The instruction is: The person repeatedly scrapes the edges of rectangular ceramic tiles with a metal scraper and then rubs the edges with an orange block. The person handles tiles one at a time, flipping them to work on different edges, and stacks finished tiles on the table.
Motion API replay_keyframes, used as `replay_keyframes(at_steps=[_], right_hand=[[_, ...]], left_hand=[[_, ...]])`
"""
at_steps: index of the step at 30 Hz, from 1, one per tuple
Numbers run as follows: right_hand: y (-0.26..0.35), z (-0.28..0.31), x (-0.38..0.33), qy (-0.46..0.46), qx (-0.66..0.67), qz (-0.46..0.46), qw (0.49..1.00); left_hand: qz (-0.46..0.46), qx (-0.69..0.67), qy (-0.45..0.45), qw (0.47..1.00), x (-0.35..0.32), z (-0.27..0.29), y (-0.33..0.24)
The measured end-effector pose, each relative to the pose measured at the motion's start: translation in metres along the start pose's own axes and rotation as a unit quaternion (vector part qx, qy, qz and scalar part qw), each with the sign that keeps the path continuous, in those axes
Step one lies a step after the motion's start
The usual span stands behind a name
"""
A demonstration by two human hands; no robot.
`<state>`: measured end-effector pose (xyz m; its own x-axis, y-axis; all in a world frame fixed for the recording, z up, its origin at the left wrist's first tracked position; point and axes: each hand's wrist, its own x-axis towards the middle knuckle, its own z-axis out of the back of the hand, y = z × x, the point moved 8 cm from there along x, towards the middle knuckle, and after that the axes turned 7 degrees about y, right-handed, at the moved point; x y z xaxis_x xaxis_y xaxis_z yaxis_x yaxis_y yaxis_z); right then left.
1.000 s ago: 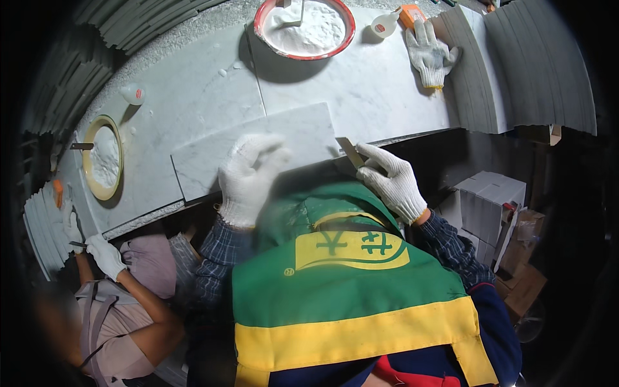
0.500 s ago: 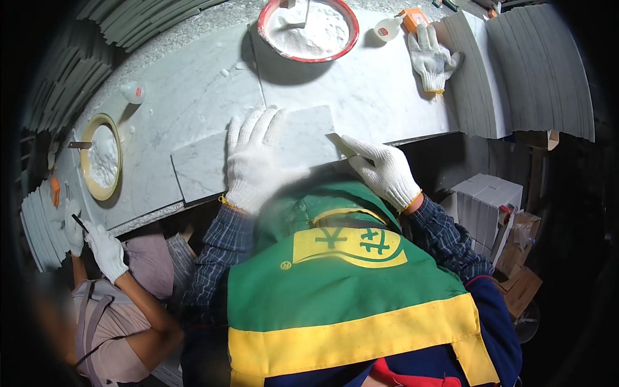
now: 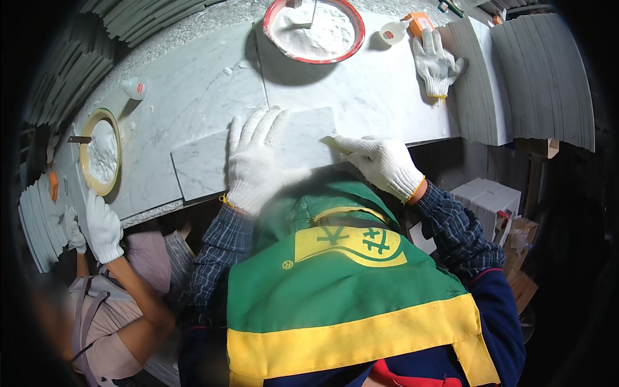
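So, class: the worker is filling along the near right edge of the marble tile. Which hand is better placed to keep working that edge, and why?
Probably the right hand: its fingers hold a small scraper at the marble tile's right edge. The left hand lies flat on the tile, pinning it.

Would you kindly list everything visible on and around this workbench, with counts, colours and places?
Marble slab: one, white-grey, at the bench's near edge, under the left hand.
Bench: one, grey-veined marble top, across the upper middle.
Red basin: one, red rim, white powder inside, top centre.
Yellow basin: one, yellow rim, white powder, far left.
Spare glove: one, white, lying on the bench, upper right.
Small bottle: one, white, upper left.
Tile stacks: several, grey, right, upper left and far left.
Co-worker's hand: one, white glove, lower left.
Boxes: a few, white and brown, below the bench at right.
Left hand: white glove, flat on the slab.
Right hand: white glove, at the slab's right edge, holding a small pale tool.
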<state>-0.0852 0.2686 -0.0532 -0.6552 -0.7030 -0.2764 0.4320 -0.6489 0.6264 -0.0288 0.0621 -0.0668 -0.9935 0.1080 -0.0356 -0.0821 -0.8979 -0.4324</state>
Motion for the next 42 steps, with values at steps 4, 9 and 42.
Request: replay_keyframes(at_steps=[4, 9, 42], right_hand=[[0.002, 0.001, 0.004, 0.01, -0.003, 0.012, 1.0], [0.001, -0.004, 0.012, 0.052, -0.049, 0.027, 0.997], [0.015, -0.038, -0.03, -0.163, 0.159, -0.139, 0.964]], left_hand=[[-0.004, -0.002, -0.003, 1.0, -0.001, 0.0, 0.001], [-0.004, -0.002, 0.0, 1.0, 0.0, -0.001, 0.001], [-0.01, -0.012, -0.009, 1.0, 0.001, 0.005, -0.004]])
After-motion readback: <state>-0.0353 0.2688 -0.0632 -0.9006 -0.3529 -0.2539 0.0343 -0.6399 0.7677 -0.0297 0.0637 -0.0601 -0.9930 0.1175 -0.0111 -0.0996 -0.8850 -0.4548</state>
